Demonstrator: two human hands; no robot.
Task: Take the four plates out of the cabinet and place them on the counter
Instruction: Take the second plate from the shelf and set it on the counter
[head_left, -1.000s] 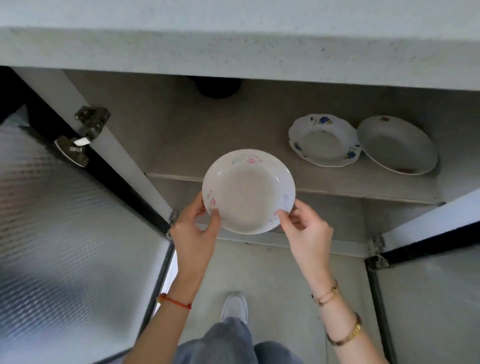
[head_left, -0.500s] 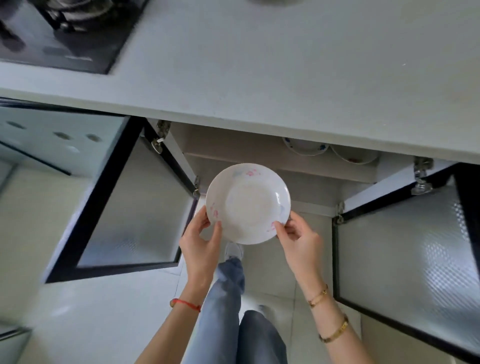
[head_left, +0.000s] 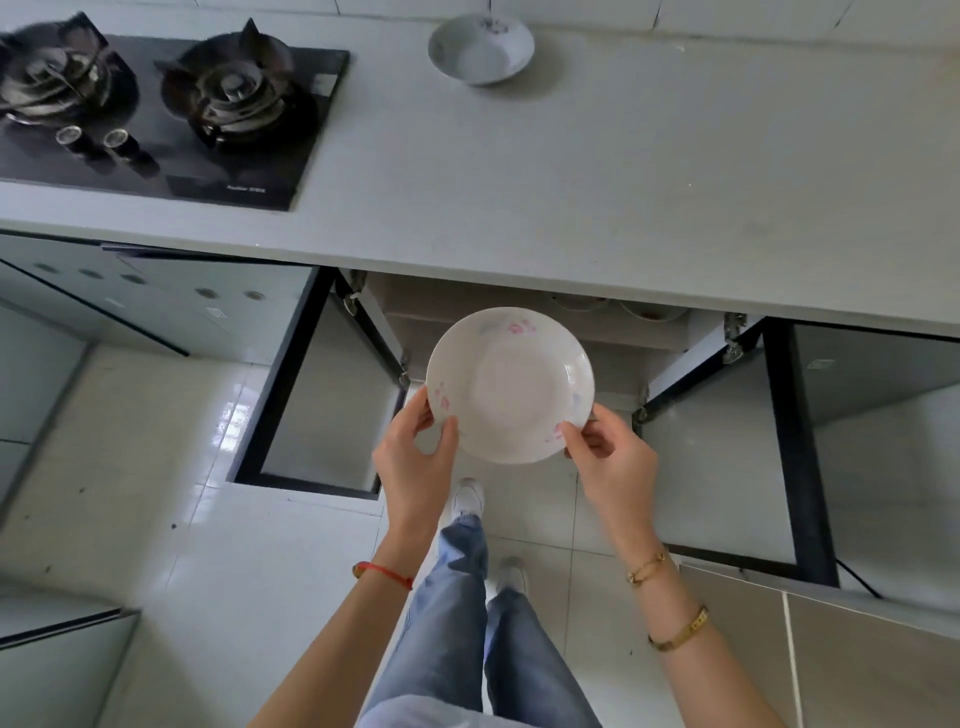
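Observation:
A white plate with pink flowers (head_left: 511, 382) hangs in front of the open cabinet (head_left: 467, 306), below the counter's edge. My left hand (head_left: 415, 457) grips its left rim and my right hand (head_left: 608, 457) grips its lower right rim. On the grey counter (head_left: 571, 171) one white plate (head_left: 480, 49) rests at the back near the wall. Under the counter's edge, slivers of two more plates (head_left: 649, 310) show on the cabinet shelf; most of them is hidden.
A black gas hob (head_left: 156, 109) with two burners fills the counter's left part. Two frosted-glass cabinet doors stand open, the left door (head_left: 322, 405) and the right door (head_left: 727, 457), on either side of my legs. Pale tiles cover the floor.
The view has risen from inside the cabinet to above the counter. Both hands have carried the flowered plate up and out of the cabinet; the hob and the plate on the counter came into sight.

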